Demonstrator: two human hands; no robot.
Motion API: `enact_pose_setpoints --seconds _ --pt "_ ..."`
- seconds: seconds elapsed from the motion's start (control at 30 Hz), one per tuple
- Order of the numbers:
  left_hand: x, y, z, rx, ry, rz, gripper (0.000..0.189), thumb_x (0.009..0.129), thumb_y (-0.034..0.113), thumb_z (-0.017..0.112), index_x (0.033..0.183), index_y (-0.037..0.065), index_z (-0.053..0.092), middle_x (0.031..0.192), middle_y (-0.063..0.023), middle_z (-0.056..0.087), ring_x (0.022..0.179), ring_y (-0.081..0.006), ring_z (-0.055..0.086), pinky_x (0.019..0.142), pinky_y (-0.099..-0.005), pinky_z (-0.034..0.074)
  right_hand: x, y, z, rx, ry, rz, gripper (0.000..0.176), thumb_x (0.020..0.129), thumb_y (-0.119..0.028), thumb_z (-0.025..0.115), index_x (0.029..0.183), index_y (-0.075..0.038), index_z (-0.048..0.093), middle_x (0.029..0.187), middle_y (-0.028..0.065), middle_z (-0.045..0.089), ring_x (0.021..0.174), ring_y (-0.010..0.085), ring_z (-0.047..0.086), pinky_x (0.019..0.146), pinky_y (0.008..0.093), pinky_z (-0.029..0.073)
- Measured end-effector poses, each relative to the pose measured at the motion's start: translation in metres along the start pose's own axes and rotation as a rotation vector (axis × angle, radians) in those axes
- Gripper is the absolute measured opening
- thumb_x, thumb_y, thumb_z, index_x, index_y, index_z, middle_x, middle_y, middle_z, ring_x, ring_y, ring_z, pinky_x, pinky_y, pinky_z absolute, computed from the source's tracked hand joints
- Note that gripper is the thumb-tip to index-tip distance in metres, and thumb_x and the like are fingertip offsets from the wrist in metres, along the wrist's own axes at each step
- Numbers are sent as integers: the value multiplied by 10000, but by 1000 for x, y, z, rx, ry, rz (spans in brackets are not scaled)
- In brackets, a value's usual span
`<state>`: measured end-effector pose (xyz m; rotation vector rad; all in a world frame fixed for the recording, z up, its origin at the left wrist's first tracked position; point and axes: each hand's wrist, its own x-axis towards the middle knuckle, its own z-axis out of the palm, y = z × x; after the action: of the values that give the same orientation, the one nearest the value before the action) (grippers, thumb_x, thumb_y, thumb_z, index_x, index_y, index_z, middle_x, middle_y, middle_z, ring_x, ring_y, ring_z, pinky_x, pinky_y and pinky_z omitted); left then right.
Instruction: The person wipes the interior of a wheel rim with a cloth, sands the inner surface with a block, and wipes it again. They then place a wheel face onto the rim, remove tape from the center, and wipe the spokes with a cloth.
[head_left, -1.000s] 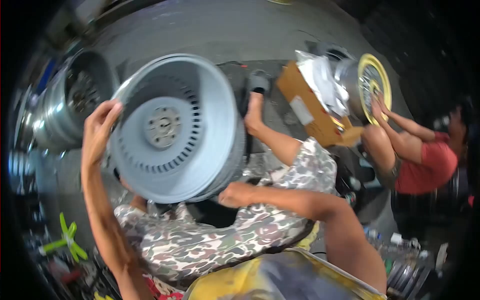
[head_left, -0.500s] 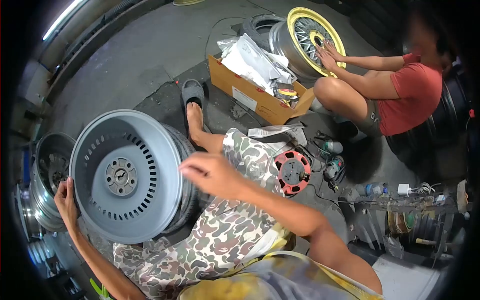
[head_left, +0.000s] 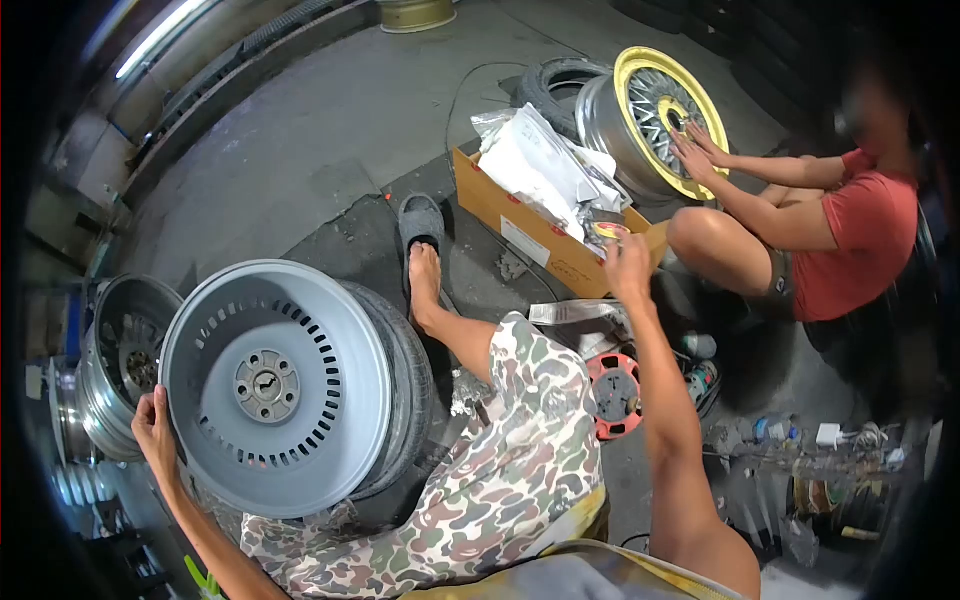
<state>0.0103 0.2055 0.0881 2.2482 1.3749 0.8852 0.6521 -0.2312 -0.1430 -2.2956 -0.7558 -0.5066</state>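
Note:
A grey wheel rim (head_left: 345, 400) leans in front of my legs, its hollow barrel side facing me and slots ringing the bolt-hole hub. My left hand (head_left: 155, 435) grips its left edge, thumb and fingertips at the lip. Over the near right corner of a cardboard box (head_left: 490, 212) is my right hand (head_left: 628, 272), fingers partly spread and nothing visible in them. Its fingertips are right by a roll of tape (head_left: 606, 230) with a yellow label, inside the box. White paper and plastic wrapping (head_left: 545, 165) fill the rest of the box.
A tire (head_left: 405, 390) lies behind the grey rim. More wheel rims (head_left: 130, 340) stand at the left. At right, a person in a red shirt (head_left: 875, 235) touches a yellow-lipped rim (head_left: 715, 120). A red cable reel (head_left: 603, 425) and a power tool (head_left: 703, 382) lie near my right arm.
My right hand has moved from beside the grey rim's right edge over to the box. My left hand stays on the rim. The view has shifted, so everything sits lower and further right.

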Motion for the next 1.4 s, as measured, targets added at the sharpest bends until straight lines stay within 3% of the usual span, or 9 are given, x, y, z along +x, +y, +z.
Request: enact_pose_setpoints --seconds 0.27,0.43,0.5,0.7,0.8,0.87,1.03,1.23,1.4 --pt "-4 13 -10 -33 -111 -78 388 1053 324 644 767 86 533 760 90 385 725 -45 303 648 -237 226 63 126 71 -542 -510 235 383 609 -44 910 962 -4 767 1140 224 696 1058 353 689 999 402 552" --pt "-3 6 -13 -59 -127 -110 385 1061 313 631 763 97 517 758 92 353 719 -44 277 644 -243 208 45 199 113 -873 -599 -41 121 886 -176 704 956 -121 787 1107 97 716 1034 291 708 845 414 585" --pt "-2 10 -13 -57 -143 -123 384 1062 313 629 763 99 519 760 93 356 719 -43 278 643 -241 208 39 195 101 -730 -478 -212 83 825 -138 696 869 -96 753 907 131 742 973 313 702 863 437 501" --pt "2 2 -13 -42 -109 -81 362 1067 317 619 778 107 554 754 97 371 717 -38 294 642 -238 218 50 95 39 -327 -149 -144 156 800 -27 681 945 -82 672 1072 109 673 1041 346 616 863 453 536" --pt "1 -1 -16 -55 -115 -115 378 1067 321 619 763 104 557 743 101 369 702 -37 282 627 -244 201 53 80 44 -195 -392 -134 161 822 -56 691 976 -89 721 1122 103 663 1105 354 618 901 446 536" --pt "1 -4 -18 -46 -137 -116 388 1066 329 621 758 102 560 734 105 365 689 -35 266 615 -249 182 59 72 57 -367 -1075 26 213 837 -111 716 1042 -122 774 1169 107 651 1197 352 604 941 444 532" --pt "1 1 -22 -33 -163 -138 391 1060 342 629 764 96 562 735 104 373 692 -34 279 616 -248 189 36 101 96 -566 -721 -187 204 820 -198 742 1012 -154 791 1137 134 655 1186 301 626 922 433 544" --pt "-1 8 -22 3 -152 -166 373 1054 338 638 779 92 584 744 103 390 702 -33 296 616 -249 201 57 125 79 -89 -916 119 195 915 -237 723 1053 -113 783 953 100 734 872 257 679 811 374 529" --pt "0 7 -17 0 -143 -158 362 1054 310 636 778 83 580 744 99 392 702 -37 303 609 -251 216 61 68 16 569 -615 365 370 1010 -350 654 894 -1 692 706 6 594 695 96 550 671 318 474"
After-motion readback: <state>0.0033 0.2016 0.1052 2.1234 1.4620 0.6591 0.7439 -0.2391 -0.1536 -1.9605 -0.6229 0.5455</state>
